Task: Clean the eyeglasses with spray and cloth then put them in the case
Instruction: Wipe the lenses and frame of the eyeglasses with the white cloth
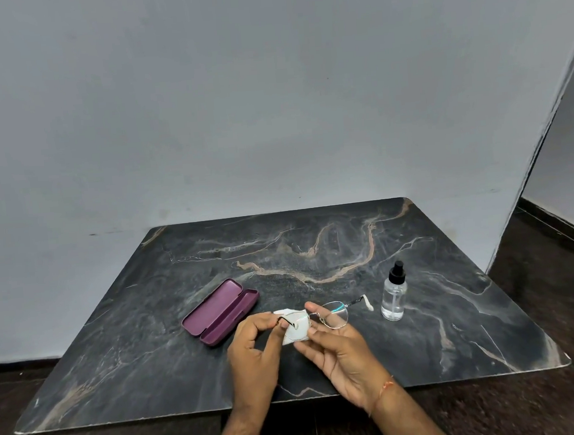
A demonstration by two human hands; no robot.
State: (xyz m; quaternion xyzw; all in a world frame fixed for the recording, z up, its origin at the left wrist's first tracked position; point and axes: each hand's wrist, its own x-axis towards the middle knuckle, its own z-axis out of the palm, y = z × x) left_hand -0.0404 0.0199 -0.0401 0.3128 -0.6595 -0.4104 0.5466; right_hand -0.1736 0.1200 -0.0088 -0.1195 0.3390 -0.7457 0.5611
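Near the worktop's [118,361] front edge, at its middle, both hands hold the eyeglasses [321,316] just above the surface. The left hand [255,350] has its fingers pinched shut on the frame's left end, while the right hand [336,344] presses the white cloth [293,333] against the left lens, its fingers closed on cloth and lens. Too hard a rub could bend the thin frame. Beyond, left of centre, the purple case [221,311] lies open; the spray bottle [394,293] stands upright toward the right edge, where a careless reach might topple it.
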